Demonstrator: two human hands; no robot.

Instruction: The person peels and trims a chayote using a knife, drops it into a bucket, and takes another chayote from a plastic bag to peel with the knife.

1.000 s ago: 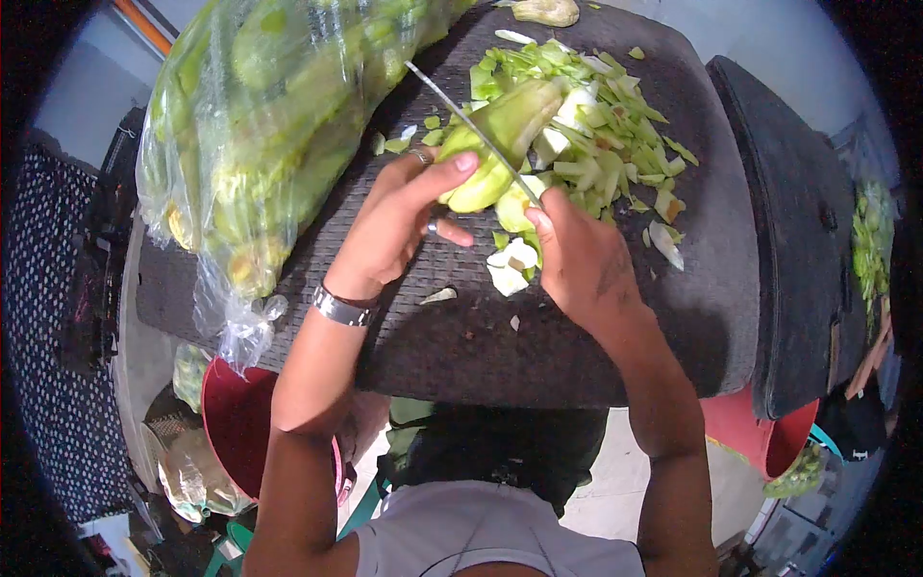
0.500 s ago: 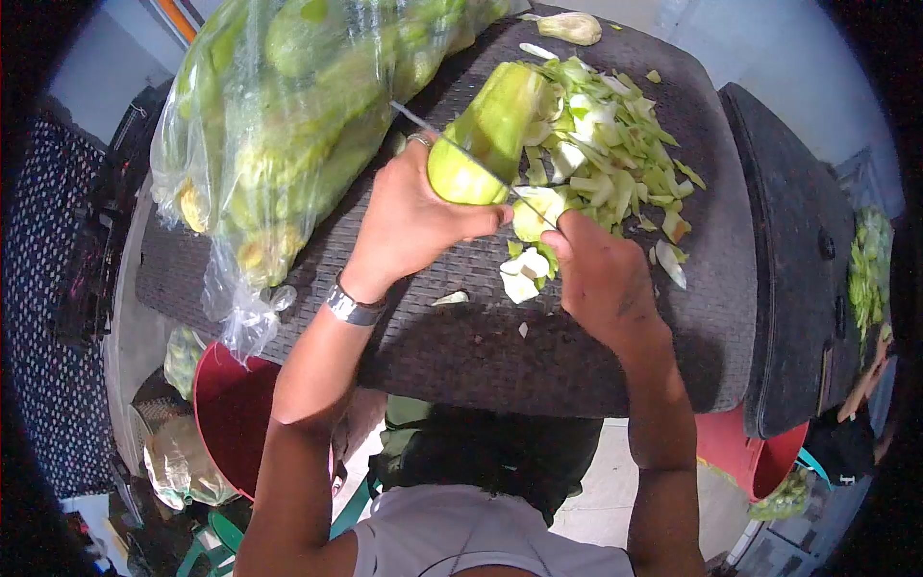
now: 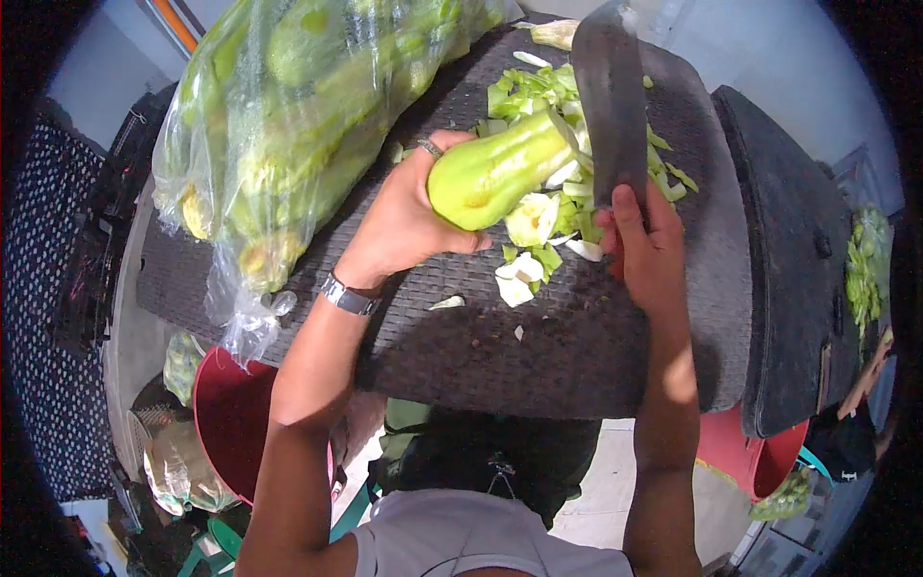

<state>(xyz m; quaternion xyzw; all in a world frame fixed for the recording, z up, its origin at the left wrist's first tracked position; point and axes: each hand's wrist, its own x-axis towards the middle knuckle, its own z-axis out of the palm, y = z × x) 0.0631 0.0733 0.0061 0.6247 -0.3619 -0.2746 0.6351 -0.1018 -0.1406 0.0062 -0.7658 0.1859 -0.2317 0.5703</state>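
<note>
Change of blade position during hand cutting: the broad, dark-grey metal knife, seen nearly edge-on across the vegetable half a second earlier, now stands with its wide flat face toward the viewer; the bare right hand grips it at its near end, thumb laid along it; the smooth, pale-green, gourd-shaped vegetable has swung so that its narrow end slants rightward, just beside the blade; the bare left hand grasps its wide end, fingers and thumb wrapped round it, above the dark, woven-textured tabletop; white-and-green cut pieces lie beneath and beyond; the clear plastic bag of green vegetables lies to the left; the turned blade suggests a gap between strokes, with the vegetable re-angled for cutting.
</note>
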